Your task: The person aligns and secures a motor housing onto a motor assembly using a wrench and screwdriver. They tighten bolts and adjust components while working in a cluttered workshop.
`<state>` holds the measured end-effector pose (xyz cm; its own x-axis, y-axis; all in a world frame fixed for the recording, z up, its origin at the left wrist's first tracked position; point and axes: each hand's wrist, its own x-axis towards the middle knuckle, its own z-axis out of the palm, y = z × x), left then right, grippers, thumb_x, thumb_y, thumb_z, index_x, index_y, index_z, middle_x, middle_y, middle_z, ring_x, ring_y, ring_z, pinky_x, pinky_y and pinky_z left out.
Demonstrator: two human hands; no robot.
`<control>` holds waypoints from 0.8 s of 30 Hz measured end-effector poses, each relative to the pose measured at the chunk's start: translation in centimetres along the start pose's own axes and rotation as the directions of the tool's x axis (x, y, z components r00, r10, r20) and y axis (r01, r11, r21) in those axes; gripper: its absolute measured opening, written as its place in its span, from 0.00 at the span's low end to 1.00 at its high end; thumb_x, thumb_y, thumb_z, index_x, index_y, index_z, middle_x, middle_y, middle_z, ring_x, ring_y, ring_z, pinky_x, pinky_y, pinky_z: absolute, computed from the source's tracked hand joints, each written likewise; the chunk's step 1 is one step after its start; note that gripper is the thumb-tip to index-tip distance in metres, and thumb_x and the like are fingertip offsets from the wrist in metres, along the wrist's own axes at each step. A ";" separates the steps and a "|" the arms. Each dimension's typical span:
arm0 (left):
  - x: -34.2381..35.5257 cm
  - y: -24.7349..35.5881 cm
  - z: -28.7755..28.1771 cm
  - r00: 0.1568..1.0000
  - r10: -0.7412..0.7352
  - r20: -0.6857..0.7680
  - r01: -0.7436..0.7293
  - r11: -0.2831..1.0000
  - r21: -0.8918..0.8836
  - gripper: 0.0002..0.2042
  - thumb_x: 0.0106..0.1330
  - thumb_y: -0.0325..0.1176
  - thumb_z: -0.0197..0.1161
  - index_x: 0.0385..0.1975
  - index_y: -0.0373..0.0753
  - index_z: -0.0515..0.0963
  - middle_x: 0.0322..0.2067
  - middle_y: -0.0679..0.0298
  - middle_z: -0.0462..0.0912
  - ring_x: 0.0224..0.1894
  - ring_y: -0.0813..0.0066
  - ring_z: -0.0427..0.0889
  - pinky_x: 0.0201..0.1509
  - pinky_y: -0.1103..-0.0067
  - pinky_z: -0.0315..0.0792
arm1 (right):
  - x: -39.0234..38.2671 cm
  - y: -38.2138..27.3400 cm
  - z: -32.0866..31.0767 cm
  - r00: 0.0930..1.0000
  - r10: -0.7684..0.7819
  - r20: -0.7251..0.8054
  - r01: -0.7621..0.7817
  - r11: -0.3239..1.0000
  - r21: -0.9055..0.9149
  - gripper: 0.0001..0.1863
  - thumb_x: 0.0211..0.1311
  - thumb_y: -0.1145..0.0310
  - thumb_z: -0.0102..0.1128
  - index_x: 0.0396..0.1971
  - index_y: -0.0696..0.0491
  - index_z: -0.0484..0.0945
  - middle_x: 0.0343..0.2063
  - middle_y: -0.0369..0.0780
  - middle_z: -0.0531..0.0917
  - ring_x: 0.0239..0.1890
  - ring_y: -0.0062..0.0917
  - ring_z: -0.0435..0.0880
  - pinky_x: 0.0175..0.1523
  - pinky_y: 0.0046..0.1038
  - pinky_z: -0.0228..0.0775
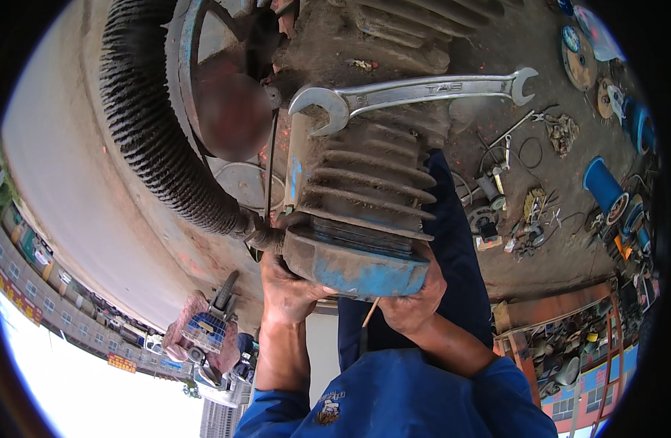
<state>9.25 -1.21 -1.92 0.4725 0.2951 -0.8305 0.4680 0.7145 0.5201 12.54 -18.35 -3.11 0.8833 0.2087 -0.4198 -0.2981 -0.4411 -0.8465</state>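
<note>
A dirty finned cylinder (pixel 372 175) of a compressor stands in front of me, with a worn blue cylinder head (pixel 357 266) at its near end. My left hand (pixel 286 290) is closed around the head's left side, its fingers hidden underneath. On the right side, my right hand (pixel 417 296) grips the same head, fingers partly hidden. A thin stick-like piece (pixel 370 312) points out below the head near my right hand; its kind is unclear. An open-end wrench (pixel 430 90) lies across the top of the cylinder, apart from both hands.
A thick black ribbed hose (pixel 142 139) curves down to the head's left side. A large wheel (pixel 186 80) stands beyond it. Hand tools (pixel 502 164), loose parts and a blue spool (pixel 605 190) lie on the right-hand ground. A parked cycle (pixel 207 328) stands at the left.
</note>
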 end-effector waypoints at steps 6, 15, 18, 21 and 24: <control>0.2 0.0 -0.2 0.999 0.037 0.018 -0.039 0.996 0.079 0.53 0.30 0.36 0.91 0.61 0.33 0.65 0.54 0.60 0.76 0.56 0.68 0.78 0.61 0.70 0.74 | -0.1 0.1 0.1 1.000 -0.019 0.004 0.020 0.999 -0.044 0.36 0.46 0.56 0.82 0.49 0.61 0.75 0.41 0.48 0.83 0.42 0.39 0.87 0.46 0.33 0.78; 0.2 -0.4 -0.2 0.999 0.045 0.011 -0.045 0.999 -0.004 0.52 0.30 0.37 0.91 0.61 0.33 0.66 0.53 0.59 0.76 0.55 0.68 0.78 0.61 0.69 0.75 | -0.2 0.2 0.1 1.000 -0.010 0.010 0.010 1.000 0.020 0.37 0.44 0.58 0.84 0.50 0.61 0.74 0.42 0.47 0.84 0.41 0.38 0.87 0.46 0.32 0.78; 0.3 -0.4 0.1 1.000 0.014 -0.002 -0.014 1.000 -0.026 0.53 0.30 0.37 0.91 0.61 0.33 0.66 0.53 0.59 0.77 0.56 0.68 0.78 0.61 0.69 0.75 | 0.2 -0.1 0.1 1.000 0.000 0.009 0.000 0.997 0.083 0.36 0.44 0.58 0.83 0.50 0.61 0.75 0.41 0.47 0.84 0.41 0.38 0.87 0.46 0.31 0.78; 0.2 -0.4 -0.1 1.000 0.011 -0.017 -0.011 1.000 -0.012 0.54 0.29 0.37 0.91 0.61 0.34 0.66 0.53 0.59 0.77 0.56 0.68 0.78 0.61 0.69 0.75 | 0.1 -0.1 -0.1 1.000 0.001 0.026 -0.002 0.999 0.035 0.36 0.44 0.57 0.83 0.49 0.61 0.76 0.40 0.47 0.84 0.40 0.37 0.87 0.45 0.31 0.78; -0.1 -0.6 -0.9 1.000 0.007 -0.025 -0.006 1.000 0.026 0.54 0.28 0.37 0.91 0.61 0.33 0.67 0.53 0.59 0.77 0.56 0.68 0.78 0.61 0.69 0.75 | -0.2 0.4 0.2 0.999 -0.038 -0.025 0.039 0.999 0.032 0.36 0.45 0.55 0.83 0.49 0.62 0.76 0.39 0.47 0.84 0.40 0.36 0.87 0.45 0.31 0.79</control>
<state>8.29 -1.08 -2.33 0.4569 0.3159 -0.8316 0.4841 0.6960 0.5303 12.17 -18.36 -3.43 0.9027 0.2034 -0.3790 -0.2751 -0.4043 -0.8723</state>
